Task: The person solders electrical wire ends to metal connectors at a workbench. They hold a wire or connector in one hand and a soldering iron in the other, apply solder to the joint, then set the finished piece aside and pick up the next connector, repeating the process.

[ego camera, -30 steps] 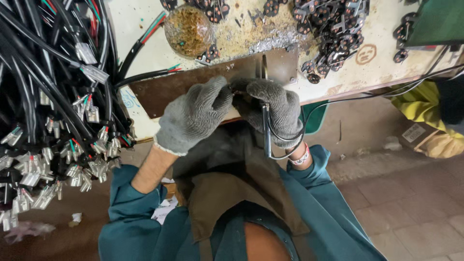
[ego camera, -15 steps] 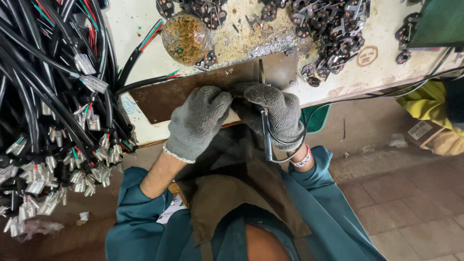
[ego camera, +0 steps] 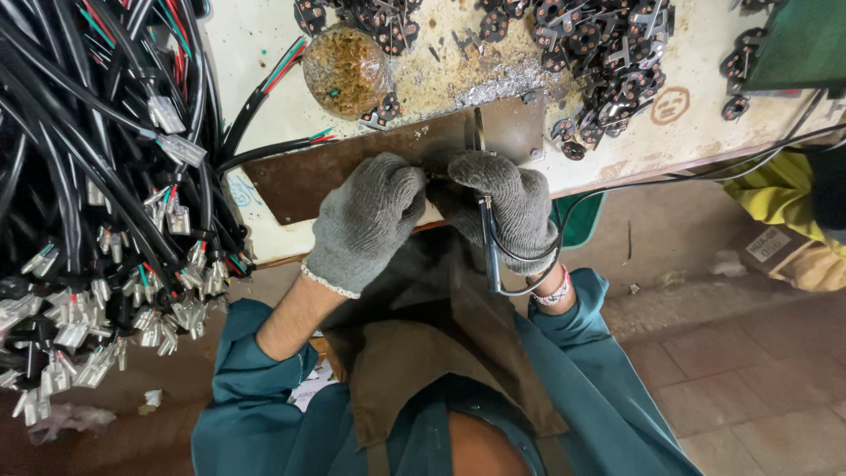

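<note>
We kept our left hand (ego camera: 366,220) and right hand (ego camera: 511,207) close, gloved fingers pinching a small part (mostly hidden) over the brown plate (ego camera: 308,176), wire bundle (ego camera: 97,203) at nine o'clock, best held steady.

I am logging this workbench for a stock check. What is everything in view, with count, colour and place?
Bundle of black cables with metal crimp terminals: many, black with red and green cores, hanging at left.
Dirty white worktop: one, across the top.
Brown metal plate: one, on the worktop's near edge.
Small black round parts with metal tabs: many, heaped top right.
Clear bag of brownish bits: one, top centre.
Slim metal-tipped tool with black cord: one, in the right hand's grip.
Yellow cloth: one, at right, below the worktop.
Brick floor: reddish, lower right.
Left hand: grey knit glove, closed at the plate.
Right hand: grey knit glove.
Teal sleeves, brown apron.
</note>
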Action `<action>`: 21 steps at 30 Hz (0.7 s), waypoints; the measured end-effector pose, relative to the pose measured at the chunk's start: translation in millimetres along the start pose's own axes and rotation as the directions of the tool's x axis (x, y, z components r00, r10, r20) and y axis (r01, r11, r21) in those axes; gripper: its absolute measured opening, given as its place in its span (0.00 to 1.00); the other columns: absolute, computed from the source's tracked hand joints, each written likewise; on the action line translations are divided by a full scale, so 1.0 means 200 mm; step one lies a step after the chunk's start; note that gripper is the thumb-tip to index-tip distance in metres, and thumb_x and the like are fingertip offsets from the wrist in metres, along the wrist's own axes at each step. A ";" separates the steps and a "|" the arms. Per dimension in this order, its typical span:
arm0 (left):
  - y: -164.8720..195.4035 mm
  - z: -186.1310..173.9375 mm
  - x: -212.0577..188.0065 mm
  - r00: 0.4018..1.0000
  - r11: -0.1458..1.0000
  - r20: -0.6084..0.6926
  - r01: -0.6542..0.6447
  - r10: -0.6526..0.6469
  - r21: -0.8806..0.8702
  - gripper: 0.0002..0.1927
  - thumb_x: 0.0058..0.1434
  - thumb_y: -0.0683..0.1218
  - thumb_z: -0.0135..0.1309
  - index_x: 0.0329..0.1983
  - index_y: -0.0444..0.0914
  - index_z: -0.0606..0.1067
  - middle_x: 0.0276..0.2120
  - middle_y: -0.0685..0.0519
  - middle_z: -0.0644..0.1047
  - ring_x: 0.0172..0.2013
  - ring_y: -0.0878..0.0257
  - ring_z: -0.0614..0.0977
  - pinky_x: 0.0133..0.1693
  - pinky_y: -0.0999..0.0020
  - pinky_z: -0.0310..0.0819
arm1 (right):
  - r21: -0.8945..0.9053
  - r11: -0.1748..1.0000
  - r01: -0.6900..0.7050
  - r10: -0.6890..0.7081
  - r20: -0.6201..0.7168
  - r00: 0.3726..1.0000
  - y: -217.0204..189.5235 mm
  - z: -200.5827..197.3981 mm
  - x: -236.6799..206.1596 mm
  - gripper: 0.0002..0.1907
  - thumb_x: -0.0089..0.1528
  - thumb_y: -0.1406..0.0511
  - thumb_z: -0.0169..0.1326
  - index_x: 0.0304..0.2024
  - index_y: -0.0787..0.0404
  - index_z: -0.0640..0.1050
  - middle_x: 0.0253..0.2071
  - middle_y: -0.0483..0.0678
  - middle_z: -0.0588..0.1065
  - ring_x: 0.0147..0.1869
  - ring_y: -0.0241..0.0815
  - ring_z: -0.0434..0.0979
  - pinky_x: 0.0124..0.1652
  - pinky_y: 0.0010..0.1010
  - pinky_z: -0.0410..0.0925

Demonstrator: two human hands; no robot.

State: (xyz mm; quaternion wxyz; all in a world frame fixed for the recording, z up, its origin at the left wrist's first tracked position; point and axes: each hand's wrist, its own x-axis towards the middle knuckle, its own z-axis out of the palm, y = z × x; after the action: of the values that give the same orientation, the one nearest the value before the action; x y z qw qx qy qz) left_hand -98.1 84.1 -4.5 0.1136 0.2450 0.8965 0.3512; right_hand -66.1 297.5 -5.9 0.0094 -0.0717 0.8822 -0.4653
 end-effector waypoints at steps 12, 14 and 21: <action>0.00 0.02 0.02 0.998 1.000 -0.068 0.002 -0.003 -0.018 0.10 0.61 0.43 0.63 0.43 0.38 0.76 0.42 0.46 0.77 0.42 0.47 0.81 0.42 0.55 0.79 | -0.130 0.969 0.212 -0.218 -0.037 0.975 0.14 -0.01 -0.17 0.12 0.55 0.67 0.66 0.40 0.54 0.80 0.38 0.48 0.81 0.39 0.50 0.83 0.39 0.38 0.75; 0.01 0.02 0.02 0.998 1.000 -0.065 0.016 -0.017 -0.006 0.09 0.62 0.43 0.64 0.42 0.39 0.76 0.41 0.46 0.77 0.42 0.47 0.81 0.42 0.55 0.79 | -0.125 0.966 0.225 -0.229 -0.019 0.973 0.14 -0.01 -0.18 0.10 0.54 0.67 0.65 0.38 0.53 0.81 0.36 0.47 0.81 0.37 0.49 0.83 0.37 0.38 0.75; 0.00 0.00 0.04 0.998 1.000 -0.069 -0.002 0.001 -0.025 0.11 0.59 0.43 0.64 0.43 0.39 0.76 0.41 0.46 0.77 0.41 0.47 0.81 0.41 0.55 0.78 | -0.055 0.975 0.215 -0.213 0.032 0.976 0.11 -0.03 -0.14 0.09 0.55 0.69 0.65 0.38 0.55 0.81 0.35 0.49 0.81 0.36 0.50 0.83 0.36 0.37 0.74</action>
State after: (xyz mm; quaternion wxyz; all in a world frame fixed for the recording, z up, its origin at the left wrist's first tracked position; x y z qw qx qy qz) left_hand -105.8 88.7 -3.6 0.0856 0.2320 0.8952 0.3709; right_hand -42.2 318.0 -21.3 -0.0314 -0.1727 0.8822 -0.4369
